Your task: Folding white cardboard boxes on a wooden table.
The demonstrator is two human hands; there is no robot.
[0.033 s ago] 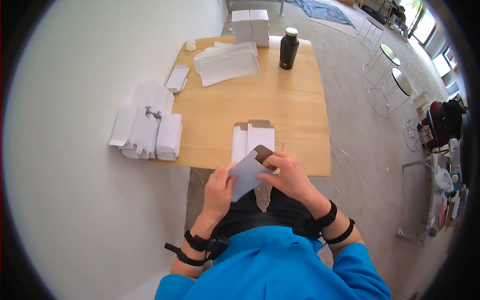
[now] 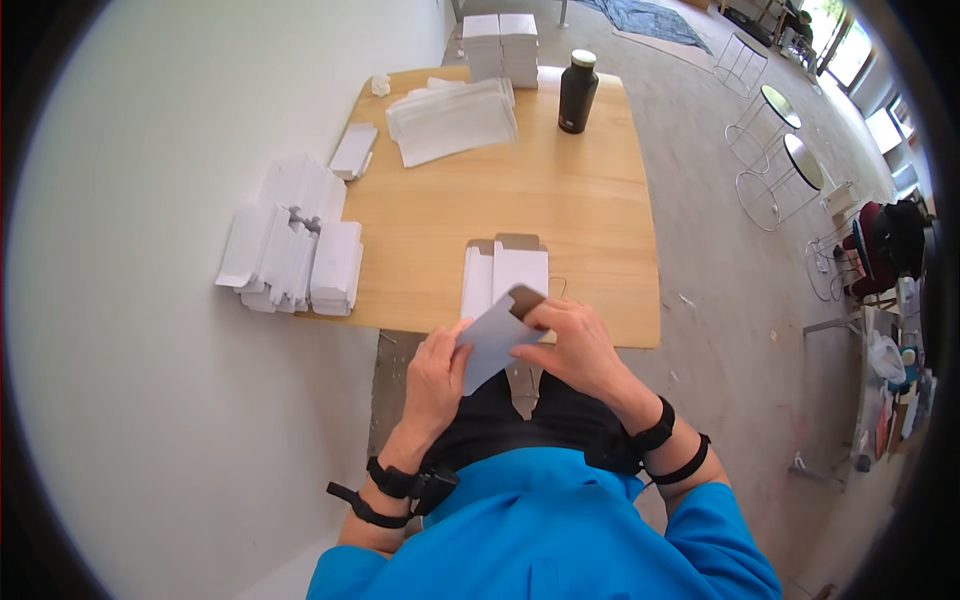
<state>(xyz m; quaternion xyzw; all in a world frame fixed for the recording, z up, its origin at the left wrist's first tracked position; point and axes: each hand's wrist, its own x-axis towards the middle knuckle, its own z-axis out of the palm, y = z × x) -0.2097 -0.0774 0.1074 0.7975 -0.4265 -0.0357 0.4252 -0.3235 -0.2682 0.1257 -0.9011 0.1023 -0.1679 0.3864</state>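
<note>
Between my hands, at the table's near edge, is a small white folding carton (image 2: 489,347), held tilted. My left hand (image 2: 436,370) grips its left side, thumb on the front face. At the upper right end my right hand (image 2: 568,340) pinches the carton by its grey-brown end flap (image 2: 524,300), fingers behind and thumb on the face. Just beyond lies another flat white carton (image 2: 520,268) with grey-brown flaps, partly hidden by the held one. A grey-brown pointed flap (image 2: 523,390) hangs below the held carton; which carton it belongs to I cannot tell.
Stacked white cartons (image 2: 337,265) crowd the wooden table's (image 2: 580,200) left edge by the wall. Flat white sheets (image 2: 455,122), a carton stack (image 2: 500,50) and a black bottle (image 2: 577,92) stand toward the far end. Round stools (image 2: 803,160) are off to the right.
The whole view has shifted slightly, so things sit a little higher in the picture. Both hands keep their hold on the carton, and its end flap looks slightly more bent.
</note>
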